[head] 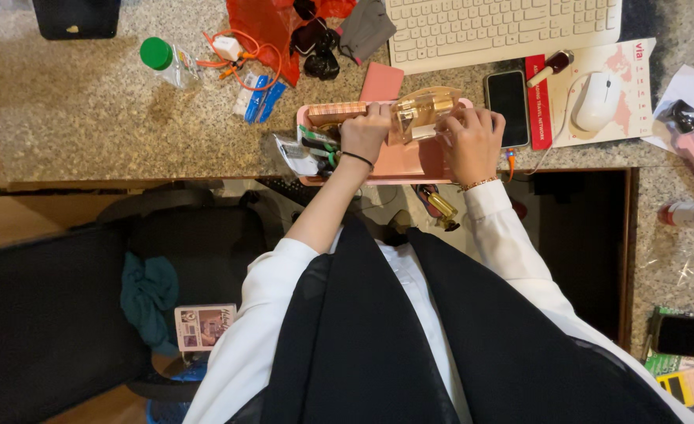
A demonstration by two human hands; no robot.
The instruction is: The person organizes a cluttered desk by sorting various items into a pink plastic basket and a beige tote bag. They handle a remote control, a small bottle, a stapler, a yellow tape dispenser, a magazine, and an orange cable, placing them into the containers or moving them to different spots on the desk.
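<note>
A pink tray (409, 161) lies at the front edge of the speckled stone desk (96, 118). Over it, my left hand (365, 129) and my right hand (472, 141) both grip a clear plastic pouch (419, 114) with gold-coloured bottles inside. The left hand holds the pouch's left end, the right hand its right end. A patterned rectangular box (335, 112) sits at the tray's back left. Small tubes and packets (307, 151) lie at the tray's left edge.
A white keyboard (504, 27), a black phone (508, 96), a white mouse (595, 100) and a dark red nail polish bottle (552, 67) lie behind the tray. A green-capped bottle (162, 59), orange cable (233, 55) and red bag (264, 23) lie left. A black chair (56, 314) stands lower left.
</note>
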